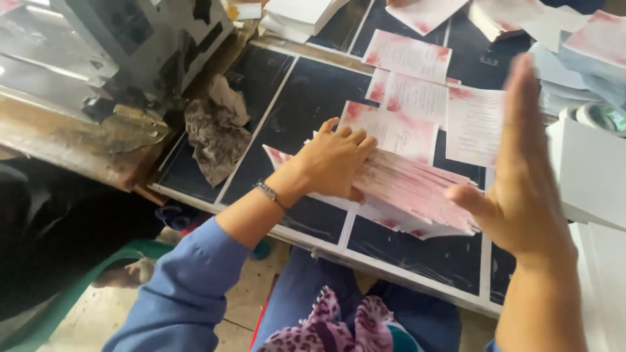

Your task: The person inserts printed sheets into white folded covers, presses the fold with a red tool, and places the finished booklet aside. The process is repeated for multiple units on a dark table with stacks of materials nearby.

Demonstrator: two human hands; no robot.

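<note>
Dark worktable (306,98) carries pink cards (417,189), crumpled rag (215,133), paper stacks (587,52).

Dark work table (313,98) with pale strips — worn tan floor (251,306) below.

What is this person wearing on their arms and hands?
The left hand is bare, with a thin metal bracelet at the wrist and a blue sleeve pushed up the forearm. The right hand is bare too; no ring, glove or sleeve shows on the visible forearm.
</note>
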